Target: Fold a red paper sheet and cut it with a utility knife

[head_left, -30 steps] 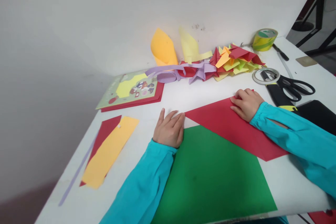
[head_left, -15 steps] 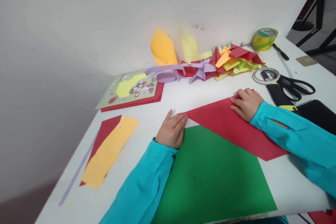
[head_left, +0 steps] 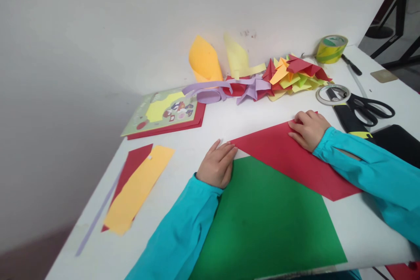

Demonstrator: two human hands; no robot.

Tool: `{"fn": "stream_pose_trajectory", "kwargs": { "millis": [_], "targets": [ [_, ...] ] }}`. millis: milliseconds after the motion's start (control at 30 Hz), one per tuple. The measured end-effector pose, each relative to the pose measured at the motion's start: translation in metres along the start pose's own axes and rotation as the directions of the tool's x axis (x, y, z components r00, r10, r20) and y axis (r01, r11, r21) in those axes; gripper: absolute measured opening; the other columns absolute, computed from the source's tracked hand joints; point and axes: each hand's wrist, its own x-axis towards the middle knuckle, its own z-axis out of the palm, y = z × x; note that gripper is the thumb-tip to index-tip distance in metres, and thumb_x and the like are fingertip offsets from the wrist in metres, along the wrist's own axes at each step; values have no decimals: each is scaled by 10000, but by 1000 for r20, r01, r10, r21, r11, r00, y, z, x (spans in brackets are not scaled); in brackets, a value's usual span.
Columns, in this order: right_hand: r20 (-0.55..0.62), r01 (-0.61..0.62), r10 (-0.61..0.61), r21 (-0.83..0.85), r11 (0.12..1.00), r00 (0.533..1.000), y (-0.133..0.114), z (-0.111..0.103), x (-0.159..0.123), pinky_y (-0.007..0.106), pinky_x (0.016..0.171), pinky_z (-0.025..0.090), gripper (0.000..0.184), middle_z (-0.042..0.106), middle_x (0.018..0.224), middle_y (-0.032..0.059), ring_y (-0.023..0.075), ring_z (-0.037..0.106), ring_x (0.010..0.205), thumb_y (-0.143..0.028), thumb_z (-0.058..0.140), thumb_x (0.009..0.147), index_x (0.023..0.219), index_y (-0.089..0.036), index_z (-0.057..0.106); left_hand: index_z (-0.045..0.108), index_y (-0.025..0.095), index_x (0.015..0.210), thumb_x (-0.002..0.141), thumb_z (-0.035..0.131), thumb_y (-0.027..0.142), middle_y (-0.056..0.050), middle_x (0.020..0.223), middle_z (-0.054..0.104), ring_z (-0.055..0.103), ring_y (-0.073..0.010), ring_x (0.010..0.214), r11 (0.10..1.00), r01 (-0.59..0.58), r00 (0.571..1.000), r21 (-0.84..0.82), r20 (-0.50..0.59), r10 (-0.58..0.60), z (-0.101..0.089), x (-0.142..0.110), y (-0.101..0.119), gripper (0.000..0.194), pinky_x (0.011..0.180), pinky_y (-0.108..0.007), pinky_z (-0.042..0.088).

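A sheet of red paper, with a slanting near edge and a pointed left corner, partly overlaps a green paper sheet. At that left corner, my left hand has its fingers close together, fingertips on the paper; its thumb shows poorly. My right hand lies on the far edge of the red paper with fingers bent and gripping there. The right forearm covers part of the paper's right side.
Orange paper overlaps dark red paper at left, beside a purple strip. A picture booklet and folded paper shapes line the wall. Tape rolls, black scissors and a black pen-like tool are at right.
My left hand has shifted very slightly right and down, and its fingers look closer together. My right hand and the red paper stay practically still.
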Motion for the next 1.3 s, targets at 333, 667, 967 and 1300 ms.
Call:
{"fn": "stream_pose_trajectory", "kwargs": {
  "millis": [333,667,967,1300],
  "targets": [
    [-4,-2,2,5,1000,1000,0,1,0,352,696,264,364,560,1028,107,235,422,869,-419,417,902,1031,-194,673,459,140,1286,824,411,106,-166,1115,631,573,-271,1115,998,-32,999,45,-24,33,0,3,10,466,953,-492,460],
    [-15,2,-2,-4,1000,1000,1,2,0,343,688,246,363,565,1020,100,234,419,862,-427,414,906,1018,-200,673,523,125,1185,838,374,104,-165,1083,636,604,-250,1025,994,12,1000,112,-16,-10,1,4,-5,378,963,-517,443],
    [-12,0,0,-10,1000,1000,0,2,1,347,688,241,361,563,1022,98,234,420,866,-429,411,908,1023,-202,666,606,110,1077,887,414,237,-173,1045,609,575,-264,1016,986,69,996,153,38,-75,-1,8,2,298,976,-558,410],
    [-7,-5,5,-4,1000,1000,0,1,0,349,685,246,363,558,1025,105,236,416,872,-426,411,905,1030,-200,666,639,98,1001,906,403,265,-157,1048,649,575,-283,1037,971,124,991,205,16,-130,-3,5,-8,304,999,-544,391]
  ]
}}
